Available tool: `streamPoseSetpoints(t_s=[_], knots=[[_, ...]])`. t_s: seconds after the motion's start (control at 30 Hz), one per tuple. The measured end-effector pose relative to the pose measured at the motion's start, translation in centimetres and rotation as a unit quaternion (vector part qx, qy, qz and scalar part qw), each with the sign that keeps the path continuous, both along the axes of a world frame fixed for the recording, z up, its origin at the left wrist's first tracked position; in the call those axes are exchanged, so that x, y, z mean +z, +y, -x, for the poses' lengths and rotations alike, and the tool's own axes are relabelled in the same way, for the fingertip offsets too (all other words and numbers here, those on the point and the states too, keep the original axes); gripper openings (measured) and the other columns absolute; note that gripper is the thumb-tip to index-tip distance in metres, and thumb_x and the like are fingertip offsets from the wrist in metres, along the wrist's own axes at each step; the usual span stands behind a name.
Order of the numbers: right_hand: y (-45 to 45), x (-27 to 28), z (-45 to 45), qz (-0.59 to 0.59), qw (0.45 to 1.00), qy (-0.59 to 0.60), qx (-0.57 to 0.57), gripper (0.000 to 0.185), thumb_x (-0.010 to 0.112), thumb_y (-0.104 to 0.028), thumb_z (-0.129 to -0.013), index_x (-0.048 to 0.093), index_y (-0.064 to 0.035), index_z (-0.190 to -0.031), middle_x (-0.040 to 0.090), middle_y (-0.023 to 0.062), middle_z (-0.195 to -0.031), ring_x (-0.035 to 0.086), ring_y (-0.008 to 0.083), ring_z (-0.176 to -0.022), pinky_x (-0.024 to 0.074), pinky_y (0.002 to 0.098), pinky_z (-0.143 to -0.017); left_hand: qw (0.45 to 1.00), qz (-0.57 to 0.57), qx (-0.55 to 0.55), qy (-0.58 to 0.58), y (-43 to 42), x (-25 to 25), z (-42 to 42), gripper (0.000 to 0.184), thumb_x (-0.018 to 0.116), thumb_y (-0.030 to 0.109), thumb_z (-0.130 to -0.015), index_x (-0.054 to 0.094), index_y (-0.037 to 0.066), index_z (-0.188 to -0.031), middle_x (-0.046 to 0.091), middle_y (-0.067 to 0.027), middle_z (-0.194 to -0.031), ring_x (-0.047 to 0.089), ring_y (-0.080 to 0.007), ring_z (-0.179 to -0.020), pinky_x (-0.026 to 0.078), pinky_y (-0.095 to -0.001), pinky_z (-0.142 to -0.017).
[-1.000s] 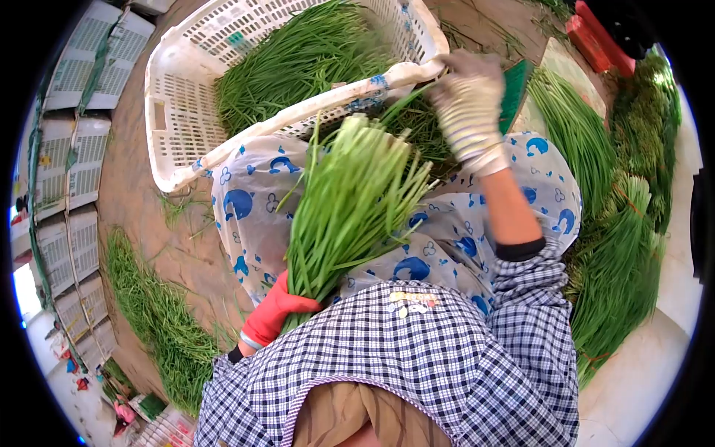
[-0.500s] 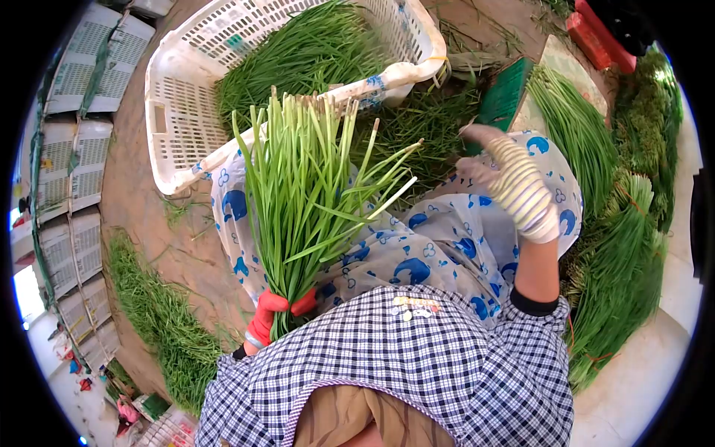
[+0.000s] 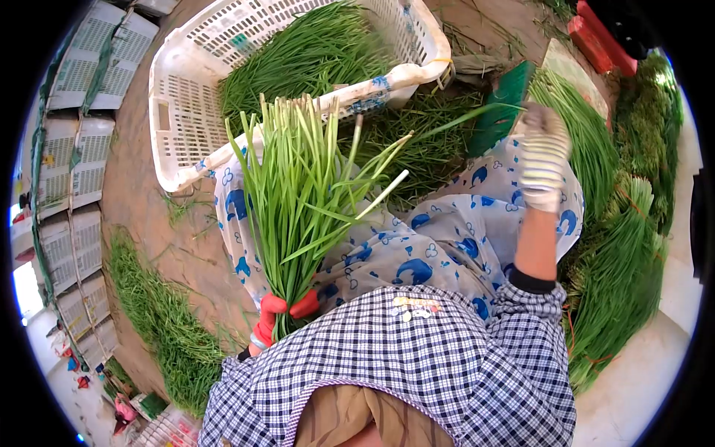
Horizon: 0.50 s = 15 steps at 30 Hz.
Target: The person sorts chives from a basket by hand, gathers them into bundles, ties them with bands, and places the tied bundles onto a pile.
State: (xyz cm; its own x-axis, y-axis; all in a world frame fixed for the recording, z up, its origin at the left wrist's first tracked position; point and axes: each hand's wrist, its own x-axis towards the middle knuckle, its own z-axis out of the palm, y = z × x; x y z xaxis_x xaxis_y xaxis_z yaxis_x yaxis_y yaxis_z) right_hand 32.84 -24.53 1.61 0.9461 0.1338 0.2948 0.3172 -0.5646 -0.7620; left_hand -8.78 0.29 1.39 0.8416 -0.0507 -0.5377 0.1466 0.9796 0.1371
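My left hand [image 3: 281,314], in a red glove, is wrapped round the lower part of a bunch of garlic chives [image 3: 298,201]. Their pale cut ends fan out upward over my lap. At the right, my right hand [image 3: 545,145] wears a striped, dirty-fingered glove and is closed on the end of one long chive blade [image 3: 469,118], which stretches left toward the bunch. Near that hand stands a green plastic board [image 3: 503,108]. A patterned plastic apron [image 3: 413,272] covers my knees under both hands.
A white slatted basket [image 3: 167,141] with more chives [image 3: 305,56] stands ahead. Loose trimmings [image 3: 424,130] lie beyond my knees. Chive piles [image 3: 581,127] and tied bundles [image 3: 618,283] line the right. Cut greens [image 3: 160,328] lie on the left floor, near stacked crates [image 3: 71,160].
My right hand has moved right and slightly up, turning upright, and now draws a long chive blade out to the right. My left hand keeps its hold on the bunch, nearly unmoved.
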Motion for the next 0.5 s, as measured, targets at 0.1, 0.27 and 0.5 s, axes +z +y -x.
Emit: streamPoseSetpoints(t_s=[0.1,0.27,0.5], knots=[[-2.7,3.4,0.0,0.352,0.92,-0.171,0.001,0.021,0.06,-0.011,-0.086,0.067,-0.0074,-0.106,0.067,0.0134,-0.104,0.063,0.0294,-0.094,0.049,0.0405,-0.087,1.0,0.01,0.005,-0.03,0.0,-0.4,0.1,0.064,0.067,0.026,-0.071,0.05,-0.005,-0.124,0.047,-0.0017,-0.067,0.039,-0.0123,-0.059,0.033,-0.026,-0.057],[2.8,4.0,9.1,0.067,0.903,0.29,0.311,0.037,0.065,-0.017,-0.089,0.06,-0.0053,-0.123,0.068,0.0124,-0.1,0.065,0.02,-0.088,0.0528,0.0313,-0.08,1.0,0.007,-0.002,-0.017,0.0,-0.6,0.0,0.061,0.068,0.027,-0.071,0.051,-0.004,-0.121,0.047,-0.0015,-0.067,0.039,-0.0121,-0.059,0.033,-0.0262,-0.057],[10.3,2.8,12.6,-0.287,0.768,0.513,0.254,0.017,0.06,-0.015,-0.094,0.068,-0.0018,-0.101,0.057,-0.0025,-0.067,0.049,0.0045,-0.056,0.0404,0.0194,-0.051,1.0,-0.02,-0.011,-0.008,-0.2,-0.2,-0.1,0.057,0.068,0.029,-0.072,0.053,-0.004,-0.117,0.048,-0.0012,-0.066,0.039,-0.0118,-0.059,0.033,-0.0265,-0.057]])
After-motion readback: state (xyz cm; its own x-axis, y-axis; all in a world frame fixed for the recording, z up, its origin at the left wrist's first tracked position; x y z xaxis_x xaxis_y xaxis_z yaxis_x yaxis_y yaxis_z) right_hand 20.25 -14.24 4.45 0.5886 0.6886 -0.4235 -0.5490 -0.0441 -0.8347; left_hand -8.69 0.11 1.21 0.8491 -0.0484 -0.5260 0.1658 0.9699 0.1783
